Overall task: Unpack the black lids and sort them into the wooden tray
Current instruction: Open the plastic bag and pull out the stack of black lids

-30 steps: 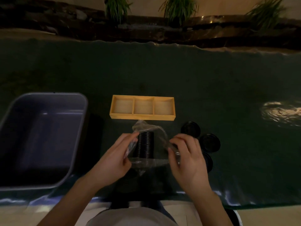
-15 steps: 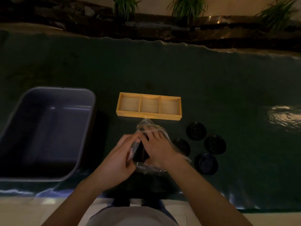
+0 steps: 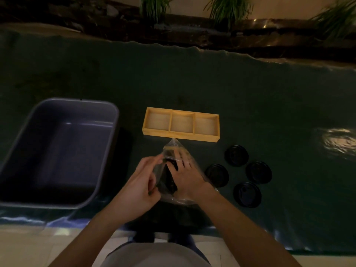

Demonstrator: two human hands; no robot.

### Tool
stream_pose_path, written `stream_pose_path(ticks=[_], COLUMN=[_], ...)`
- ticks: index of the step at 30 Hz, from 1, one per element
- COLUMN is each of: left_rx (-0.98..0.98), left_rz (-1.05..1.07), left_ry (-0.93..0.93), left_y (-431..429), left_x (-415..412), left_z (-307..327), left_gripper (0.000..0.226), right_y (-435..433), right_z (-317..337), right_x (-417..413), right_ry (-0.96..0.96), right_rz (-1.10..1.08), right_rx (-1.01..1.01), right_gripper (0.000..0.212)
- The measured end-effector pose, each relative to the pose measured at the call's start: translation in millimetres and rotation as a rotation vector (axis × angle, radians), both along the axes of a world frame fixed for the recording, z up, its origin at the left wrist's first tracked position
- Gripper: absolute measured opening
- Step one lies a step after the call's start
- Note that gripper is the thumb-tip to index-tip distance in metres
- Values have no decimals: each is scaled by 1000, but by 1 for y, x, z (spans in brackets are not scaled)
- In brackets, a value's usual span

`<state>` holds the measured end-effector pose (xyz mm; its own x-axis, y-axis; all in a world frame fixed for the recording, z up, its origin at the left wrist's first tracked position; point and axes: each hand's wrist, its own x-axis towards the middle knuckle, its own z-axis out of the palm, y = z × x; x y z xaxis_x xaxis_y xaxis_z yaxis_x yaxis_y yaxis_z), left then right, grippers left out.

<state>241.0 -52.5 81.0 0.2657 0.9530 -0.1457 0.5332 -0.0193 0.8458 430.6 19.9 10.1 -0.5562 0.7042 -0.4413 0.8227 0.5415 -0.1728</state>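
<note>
A clear plastic bag [image 3: 174, 149] holding a stack of black lids [image 3: 170, 178] sits just in front of the wooden tray [image 3: 181, 134], whose three compartments are empty. My left hand [image 3: 142, 186] pinches the bag's left side. My right hand [image 3: 185, 175] is inside the bag, fingers closed around the lid stack. Several loose black lids [image 3: 236, 155] lie flat on the table to the right of the bag.
A large grey plastic tub [image 3: 57, 151] stands at the left. The table has a dark green cover [image 3: 212, 83]; its near edge runs by my body. Plants and a dark ledge line the far side.
My right hand has gone from holding the bag's right edge into the bag and now grips the lid stack. The left hand keeps hold of the bag.
</note>
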Motion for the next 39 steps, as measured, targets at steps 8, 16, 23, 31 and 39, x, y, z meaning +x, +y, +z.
stream_pose_path(ticks=[8,16,23,31,39], left_rx=[20,45,13,-557,-786], left_rz=[15,78,214,654,619], left_ry=[12,13,-243,-388,-547], left_y=[-2,1,4,36,45], left_x=[1,-1,2,2,28], left_z=[-1,3,-1,-57,-60], left_gripper=[93,81,63,42,29], right_y=[11,14,9,-21,-36], right_z=[-10,-22,-12,47,91], right_x=[0,-3,-2,10,4], right_ry=[-73,-89,-15,290,393], right_rz=[-12,-52,-147,-218,-241], right_rx=[-6,-50,-82,6,34], right_gripper=[121,116,114,116,118])
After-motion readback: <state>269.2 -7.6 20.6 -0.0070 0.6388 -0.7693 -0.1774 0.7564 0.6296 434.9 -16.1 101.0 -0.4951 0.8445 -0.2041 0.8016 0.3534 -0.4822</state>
